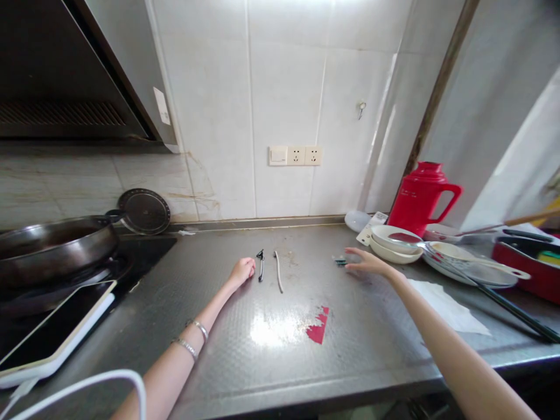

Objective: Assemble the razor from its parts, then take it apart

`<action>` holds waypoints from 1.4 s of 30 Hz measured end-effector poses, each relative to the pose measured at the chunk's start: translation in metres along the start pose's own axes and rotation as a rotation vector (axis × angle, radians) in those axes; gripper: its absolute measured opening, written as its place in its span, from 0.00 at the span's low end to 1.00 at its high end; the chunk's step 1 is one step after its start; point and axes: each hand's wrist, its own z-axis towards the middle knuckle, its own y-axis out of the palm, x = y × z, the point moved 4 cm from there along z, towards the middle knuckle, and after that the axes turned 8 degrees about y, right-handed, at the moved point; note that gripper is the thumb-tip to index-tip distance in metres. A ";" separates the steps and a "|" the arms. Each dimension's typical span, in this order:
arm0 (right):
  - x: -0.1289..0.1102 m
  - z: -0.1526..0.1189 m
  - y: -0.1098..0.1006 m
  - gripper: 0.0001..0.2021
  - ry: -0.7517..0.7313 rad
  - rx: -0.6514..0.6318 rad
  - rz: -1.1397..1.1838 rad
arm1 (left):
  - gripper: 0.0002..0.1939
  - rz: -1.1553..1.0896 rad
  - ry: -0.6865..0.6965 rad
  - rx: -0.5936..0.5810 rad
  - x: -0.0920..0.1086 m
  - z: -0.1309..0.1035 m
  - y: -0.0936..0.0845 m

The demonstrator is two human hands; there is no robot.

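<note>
My left hand [243, 272] rests on the steel counter with its fingers curled into a loose fist; nothing shows in it. Just right of it lies a thin black-and-silver object [261, 266] with a wider dark top, perhaps a razor. Beside that is a slim, slightly bent whitish stick [279, 273] with a dark tip. My right hand [365, 262] reaches over the counter, thumb and fingers apart. At its fingertips lie some small dark green pieces [340, 262], too small to name. Whether the fingers touch them I cannot tell.
A torn red patch [318, 328] marks the counter. On the left are a pan [56, 245] and a phone [48, 326] with a white cable. To the right stand a red thermos [420, 198], stacked bowls [396, 252], plates and a white paper sheet [448, 306].
</note>
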 end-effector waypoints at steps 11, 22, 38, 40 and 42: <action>-0.002 0.013 0.012 0.34 -0.036 -0.150 0.072 | 0.13 0.001 0.053 0.023 -0.005 0.001 -0.001; -0.016 0.009 0.013 0.27 -0.049 0.009 0.099 | 0.12 0.034 0.086 0.061 -0.003 -0.002 0.000; -0.159 0.036 0.100 0.30 -0.301 -0.116 0.215 | 0.11 0.021 0.082 0.101 -0.001 -0.006 0.001; -0.157 0.037 0.104 0.30 -0.270 -0.115 0.208 | 0.11 0.024 0.081 0.100 -0.002 -0.006 0.001; -0.155 0.038 0.106 0.30 -0.248 -0.113 0.201 | 0.12 0.031 0.078 0.102 -0.003 -0.006 0.001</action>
